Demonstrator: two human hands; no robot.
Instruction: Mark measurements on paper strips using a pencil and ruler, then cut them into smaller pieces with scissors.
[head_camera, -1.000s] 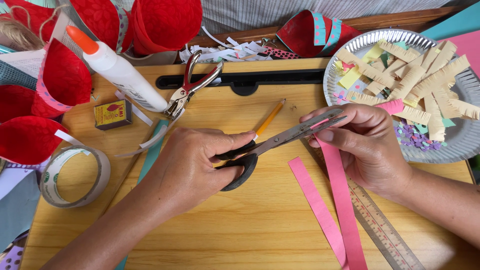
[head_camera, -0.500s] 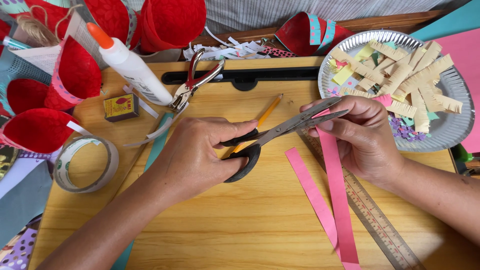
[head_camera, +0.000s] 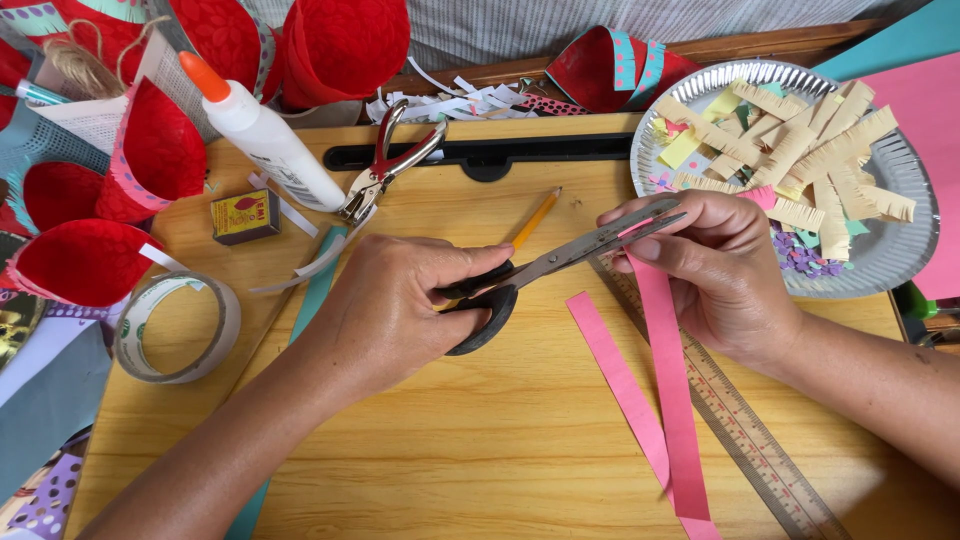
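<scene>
1. Because the left hand (head_camera: 400, 310) must work the blades, its fingers are closed through the black handles of the scissors (head_camera: 545, 268), and the blades point away from it toward the other hand.
2. So that the paper stays stiff at the cut, the right hand (head_camera: 715, 270) pinches the upper end of a pink paper strip (head_camera: 668, 400) between thumb and fingers, just beside the blade tips. The blades look nearly closed on the top edge of the strip, but I cannot tell if they bite the paper.
3. The two hands are apart from each other and joined only through the scissors and the strip.
4. The held strip is long, narrow and plain pink with straight edges. It hangs down from the scissors tips and its lower end lies on the wooden board (head_camera: 480, 450).
5. A second pink strip (head_camera: 615, 385) lies flat just left of the first one, below the scissors.
6. A ruler (head_camera: 745, 450) lies on a slant below the scissors, partly under the held strip.
7. Beyond the scissors tips a foil plate (head_camera: 905, 245) holds many fringed paper pieces, probably to keep them together.
8. A pencil (head_camera: 537, 218) lies just above the scissors; a glue bottle (head_camera: 265, 135), a hole punch (head_camera: 385, 165) and a tape roll (head_camera: 175, 325) are well to the left of them.
</scene>
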